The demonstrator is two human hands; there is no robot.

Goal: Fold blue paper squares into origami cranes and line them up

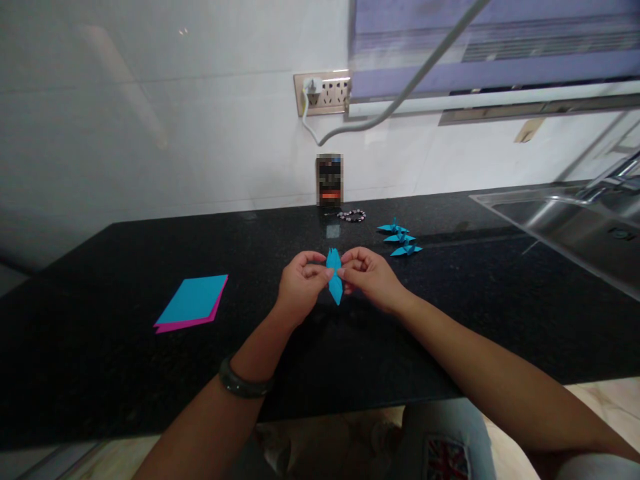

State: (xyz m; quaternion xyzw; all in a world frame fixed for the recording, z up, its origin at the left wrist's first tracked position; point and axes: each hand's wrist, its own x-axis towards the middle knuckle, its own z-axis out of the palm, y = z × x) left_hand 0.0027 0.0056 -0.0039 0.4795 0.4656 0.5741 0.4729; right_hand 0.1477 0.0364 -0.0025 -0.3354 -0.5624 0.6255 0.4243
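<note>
1. Nearest, below the counter's edge, shows a leg in faded denim (445,427) with a flag-like patch (447,459) on it
2. A dark bangle (245,383) circles the left wrist, which reaches in over the black countertop (100,360)
3. The left hand (300,283) has its thumb and forefinger clamped on the left edge of a folded blue paper (336,287); its other fingers are curled in
4. The right hand (375,277) pinches the opposite edge in the same way, thumb on the near face, remaining fingers bent together
5. That paper is between the two hands, over the middle of the counter: a slim shape with one point towards the person and split tips at the far end; whether it touches the stone, I cannot tell
6. Well to the left lies a blue square sheet (195,300) on top of pink paper (193,326), which juts out along two sides
7. Beyond the right hand, three blue paper cranes (407,251) sit in a close row
8. Farther back are a beaded bracelet (342,215) and, just behind it, a blurred dark object (330,181) upright against the wall (175,133)
9. To the far right is a steel sink (505,210) with a tap (617,179)
10. Above, a white plug (313,85) fills part of a socket panel (335,107), beside a lavender blind (420,40)
</note>
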